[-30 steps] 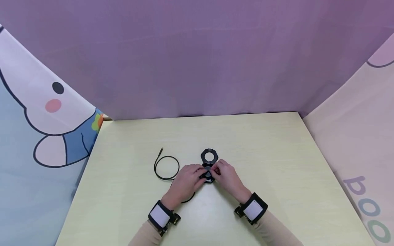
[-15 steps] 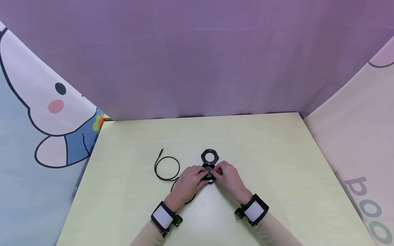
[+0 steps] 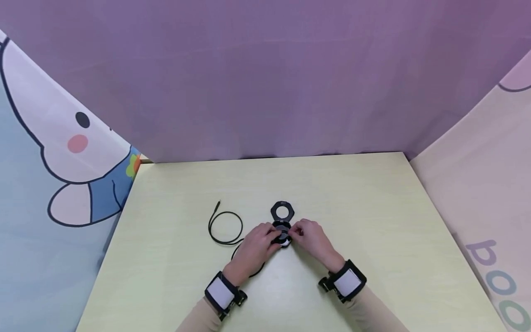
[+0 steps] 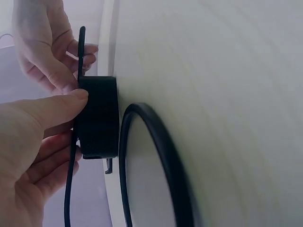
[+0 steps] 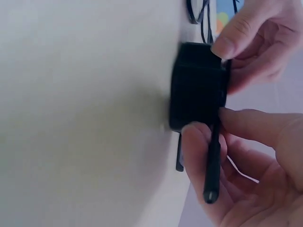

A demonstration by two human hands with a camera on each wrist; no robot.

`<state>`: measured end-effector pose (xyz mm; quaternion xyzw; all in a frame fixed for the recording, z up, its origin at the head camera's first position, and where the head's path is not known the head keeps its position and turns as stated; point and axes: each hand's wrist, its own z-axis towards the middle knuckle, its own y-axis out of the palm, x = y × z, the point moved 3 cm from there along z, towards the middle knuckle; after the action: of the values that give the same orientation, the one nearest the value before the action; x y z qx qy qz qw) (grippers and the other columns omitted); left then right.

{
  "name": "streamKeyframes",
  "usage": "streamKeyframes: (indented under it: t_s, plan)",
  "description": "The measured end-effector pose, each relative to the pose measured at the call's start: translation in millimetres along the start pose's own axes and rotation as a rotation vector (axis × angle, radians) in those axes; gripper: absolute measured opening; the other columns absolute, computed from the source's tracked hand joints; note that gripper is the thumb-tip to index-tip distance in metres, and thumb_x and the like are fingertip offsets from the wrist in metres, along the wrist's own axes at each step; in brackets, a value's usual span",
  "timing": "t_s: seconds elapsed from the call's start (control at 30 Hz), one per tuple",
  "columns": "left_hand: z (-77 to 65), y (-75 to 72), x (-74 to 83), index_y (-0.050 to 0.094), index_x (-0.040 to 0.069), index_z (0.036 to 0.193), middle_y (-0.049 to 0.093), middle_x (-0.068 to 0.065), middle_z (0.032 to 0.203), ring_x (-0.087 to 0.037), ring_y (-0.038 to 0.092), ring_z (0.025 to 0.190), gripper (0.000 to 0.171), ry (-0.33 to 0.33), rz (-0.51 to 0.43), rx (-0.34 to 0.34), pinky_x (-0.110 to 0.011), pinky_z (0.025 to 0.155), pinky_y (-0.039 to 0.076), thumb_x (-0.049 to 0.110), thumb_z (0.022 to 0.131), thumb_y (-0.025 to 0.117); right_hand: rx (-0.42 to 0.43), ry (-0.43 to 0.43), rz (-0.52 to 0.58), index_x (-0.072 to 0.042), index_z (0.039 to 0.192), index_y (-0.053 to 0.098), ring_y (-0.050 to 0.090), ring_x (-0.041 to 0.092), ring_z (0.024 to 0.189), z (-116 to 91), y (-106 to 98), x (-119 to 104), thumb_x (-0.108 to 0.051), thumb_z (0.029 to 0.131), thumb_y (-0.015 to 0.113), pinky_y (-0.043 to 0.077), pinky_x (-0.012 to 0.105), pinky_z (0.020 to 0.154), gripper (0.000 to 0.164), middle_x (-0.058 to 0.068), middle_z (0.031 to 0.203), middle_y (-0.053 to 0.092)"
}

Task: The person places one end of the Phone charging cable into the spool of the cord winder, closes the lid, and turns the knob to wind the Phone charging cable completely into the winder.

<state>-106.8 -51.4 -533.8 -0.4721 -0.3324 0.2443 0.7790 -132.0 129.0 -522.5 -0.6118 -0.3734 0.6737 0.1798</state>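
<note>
A black polygonal case (image 3: 284, 228) lies on the table with its ring-shaped lid (image 3: 282, 211) folded back behind it. My left hand (image 3: 254, 246) holds the case from the left, thumb and fingers at its upper rim. A thin black cable (image 4: 70, 189) runs from the case beneath that hand. At the right rim, my right hand (image 3: 312, 240) pinches the cable's plug end (image 5: 212, 177) between thumb and index finger. In the left wrist view, this end (image 4: 81, 52) sticks out past the case. Fingers partly hide the inside of the case.
The rest of the cable lies in a loose loop (image 3: 225, 242) left of the case, its other plug (image 3: 217, 205) pointing toward the back. The pale table (image 3: 352, 193) ends at a purple curtain (image 3: 265, 92); printed cloth hangs at both sides.
My right hand has shifted slightly right, from over the case to its right rim, uncovering more of the inside. The left hand has moved slightly right while staying on the case.
</note>
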Motion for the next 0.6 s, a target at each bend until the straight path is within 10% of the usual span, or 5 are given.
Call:
streamKeyframes:
  t_s: [0.6]
  plan:
    - [0.4,1.5,-0.9,0.075,0.002,0.122,0.064,-0.006,0.112,-0.014,0.062,0.098,0.035,-0.009,-0.07,-0.009,-0.026,0.084,0.056,0.019,0.091,0.081,-0.102,-0.032,-0.203,-0.011,0.067,0.065,0.049,0.012,0.062,13,-1,-12,-0.003,0.091,0.073,0.043,0.027,0.057,0.026,-0.002,0.069,0.055]
